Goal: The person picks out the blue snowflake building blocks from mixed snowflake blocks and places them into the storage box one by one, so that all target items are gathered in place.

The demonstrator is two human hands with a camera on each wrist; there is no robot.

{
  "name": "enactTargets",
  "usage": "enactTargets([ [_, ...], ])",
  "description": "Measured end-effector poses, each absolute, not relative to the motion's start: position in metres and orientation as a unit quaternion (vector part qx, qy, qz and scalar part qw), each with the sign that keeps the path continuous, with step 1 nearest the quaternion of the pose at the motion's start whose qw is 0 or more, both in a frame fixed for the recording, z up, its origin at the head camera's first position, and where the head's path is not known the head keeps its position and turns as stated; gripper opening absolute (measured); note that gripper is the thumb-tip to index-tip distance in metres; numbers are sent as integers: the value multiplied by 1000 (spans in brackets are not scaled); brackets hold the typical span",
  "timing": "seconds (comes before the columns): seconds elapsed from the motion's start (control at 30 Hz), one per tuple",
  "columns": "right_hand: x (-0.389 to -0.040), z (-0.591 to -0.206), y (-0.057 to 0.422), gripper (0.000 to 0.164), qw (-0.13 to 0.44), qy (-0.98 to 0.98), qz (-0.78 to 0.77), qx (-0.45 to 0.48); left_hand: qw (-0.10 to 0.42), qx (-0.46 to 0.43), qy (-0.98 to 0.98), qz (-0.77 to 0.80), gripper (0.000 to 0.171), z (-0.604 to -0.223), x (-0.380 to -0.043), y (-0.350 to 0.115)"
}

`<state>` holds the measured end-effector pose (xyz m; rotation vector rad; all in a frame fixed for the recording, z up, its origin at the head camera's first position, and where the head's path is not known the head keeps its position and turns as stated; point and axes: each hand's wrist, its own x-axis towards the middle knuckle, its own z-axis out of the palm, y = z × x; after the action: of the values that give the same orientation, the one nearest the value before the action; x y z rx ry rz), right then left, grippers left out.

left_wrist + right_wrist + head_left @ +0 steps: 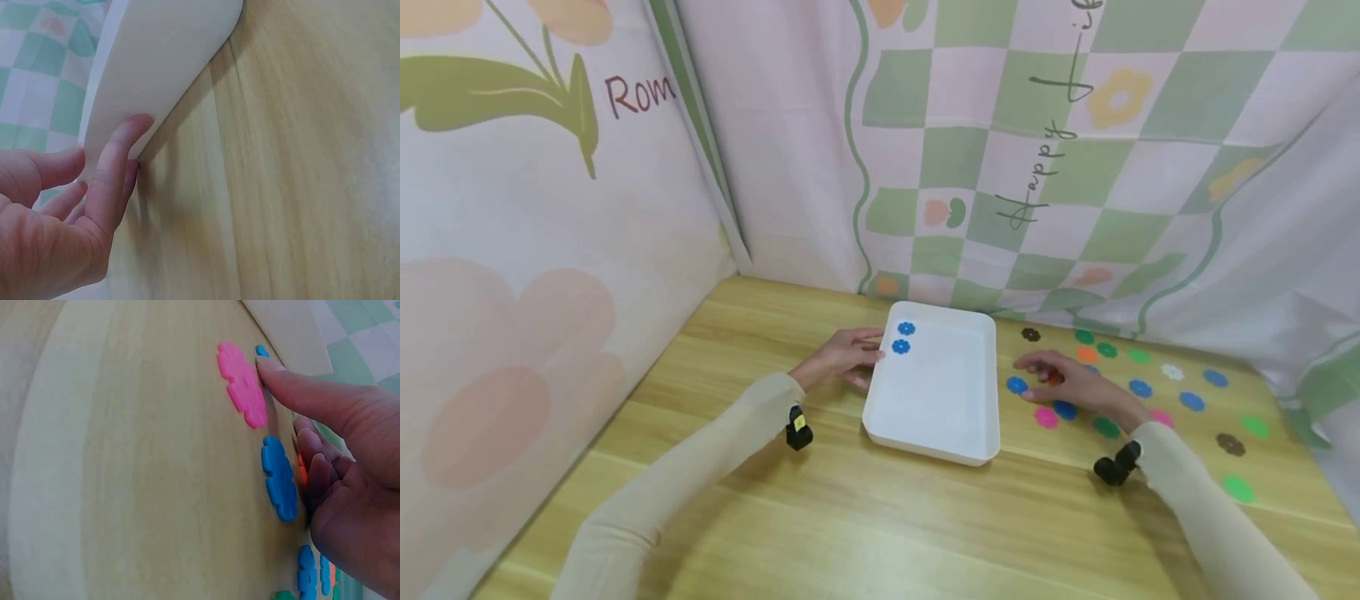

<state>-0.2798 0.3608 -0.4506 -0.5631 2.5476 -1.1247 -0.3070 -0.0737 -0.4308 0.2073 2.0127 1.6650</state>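
In the head view, the white tray, shallow with rounded corners, sits on the table in front of you, its long axis running away from you to the curtain; two blue flowers lie at its far left. Your left hand is at the tray's left wall; your right hand is parted over a flat, scalloped blue disc, just right of the tray, face up, round, without a long axis. In the left wrist view, your loose fingers touch the outer wall without clasping it. In the right wrist view, your thumb meets or overlaps the disc, fingers loosely bent, beside a pink flower.
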Motion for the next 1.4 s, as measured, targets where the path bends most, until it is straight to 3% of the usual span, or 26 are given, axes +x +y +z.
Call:
enactTargets([
  [0.37, -279, -448, 358, 35, 146, 882, -393, -216, 256, 72, 741, 617, 59, -431, -306, -73],
  [0.93, -280, -442, 351, 29, 141, 888, -380, -217, 254, 71, 740, 619, 59, -431, -305, -72],
  [1.4, -282, -438, 345, 15, 93, 906, -346, -223, 258, 78, 735, 622, 60, -430, -305, -73],
])
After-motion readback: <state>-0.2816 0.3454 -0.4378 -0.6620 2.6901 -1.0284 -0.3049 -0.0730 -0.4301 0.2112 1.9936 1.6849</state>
